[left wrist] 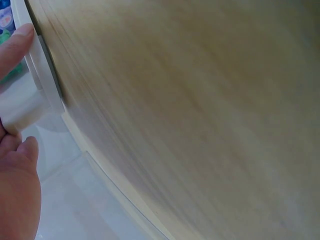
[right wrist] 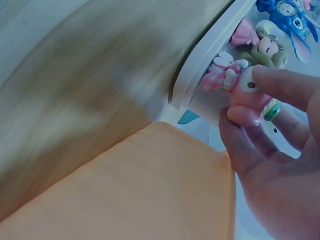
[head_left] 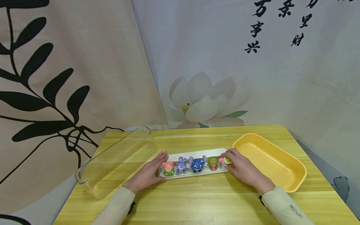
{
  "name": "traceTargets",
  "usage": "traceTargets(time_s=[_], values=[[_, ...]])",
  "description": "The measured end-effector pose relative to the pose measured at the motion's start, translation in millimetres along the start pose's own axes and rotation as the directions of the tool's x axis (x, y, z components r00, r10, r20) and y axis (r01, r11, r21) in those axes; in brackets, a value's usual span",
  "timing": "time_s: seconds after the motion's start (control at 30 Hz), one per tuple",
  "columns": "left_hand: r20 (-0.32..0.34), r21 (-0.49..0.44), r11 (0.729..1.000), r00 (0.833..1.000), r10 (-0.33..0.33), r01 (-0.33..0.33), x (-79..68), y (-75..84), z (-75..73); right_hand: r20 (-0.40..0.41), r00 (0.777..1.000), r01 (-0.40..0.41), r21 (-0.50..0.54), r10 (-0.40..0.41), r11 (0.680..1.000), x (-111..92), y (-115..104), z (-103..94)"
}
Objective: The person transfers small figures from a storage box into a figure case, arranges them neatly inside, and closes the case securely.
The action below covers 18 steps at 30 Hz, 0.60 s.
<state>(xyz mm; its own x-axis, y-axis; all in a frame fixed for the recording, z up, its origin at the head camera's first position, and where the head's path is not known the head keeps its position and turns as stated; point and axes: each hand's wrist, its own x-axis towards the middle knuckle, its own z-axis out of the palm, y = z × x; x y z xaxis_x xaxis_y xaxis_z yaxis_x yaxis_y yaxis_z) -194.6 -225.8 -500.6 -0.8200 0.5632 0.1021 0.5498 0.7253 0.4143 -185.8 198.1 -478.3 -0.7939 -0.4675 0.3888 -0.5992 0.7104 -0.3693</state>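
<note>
A long white tray (head_left: pixel 194 154) lies across the table with several small toy figurines in a row. From the left come a pink animal figurine (head_left: pixel 168 167), a purple rabbit-eared one (head_left: pixel 181 166), a blue big-eared one (head_left: pixel 197 165) and a green-haired one (head_left: pixel 212 163). At the tray's left end, my left hand (head_left: pixel 146 172) holds it between thumb and fingers. At the right end, my right hand (head_left: pixel 244 167) pinches a pink figurine (right wrist: pixel 247 100) between thumb and fingers; it lies tilted in the right wrist view. Part of it is hidden by the fingers.
A clear plastic cover (head_left: pixel 118 167) lies on the left of the wooden table (head_left: pixel 197 203). The yellow basin (head_left: pixel 302 173) stands to the right, close beside the right hand. Behind the table hang printed cloth curtains (head_left: pixel 213 56).
</note>
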Motion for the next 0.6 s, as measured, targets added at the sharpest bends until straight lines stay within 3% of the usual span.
traceTargets(time_s=[0.37, 0.6], values=[[0.004, 0.022, 1.0, 1.0, -0.01, 0.009, 0.1, 1.0, -0.1, 0.021, 0.993, -0.118, -0.005, 0.119, 0.993, -1, -5, -10.1], [0.009, 0.112, 0.994, 1.0, 0.013, -0.013, 1.3, 2.8, -2.1, -0.102, 0.98, -0.165, 0.089, 0.174, 0.982, -6, -3, -23.9]])
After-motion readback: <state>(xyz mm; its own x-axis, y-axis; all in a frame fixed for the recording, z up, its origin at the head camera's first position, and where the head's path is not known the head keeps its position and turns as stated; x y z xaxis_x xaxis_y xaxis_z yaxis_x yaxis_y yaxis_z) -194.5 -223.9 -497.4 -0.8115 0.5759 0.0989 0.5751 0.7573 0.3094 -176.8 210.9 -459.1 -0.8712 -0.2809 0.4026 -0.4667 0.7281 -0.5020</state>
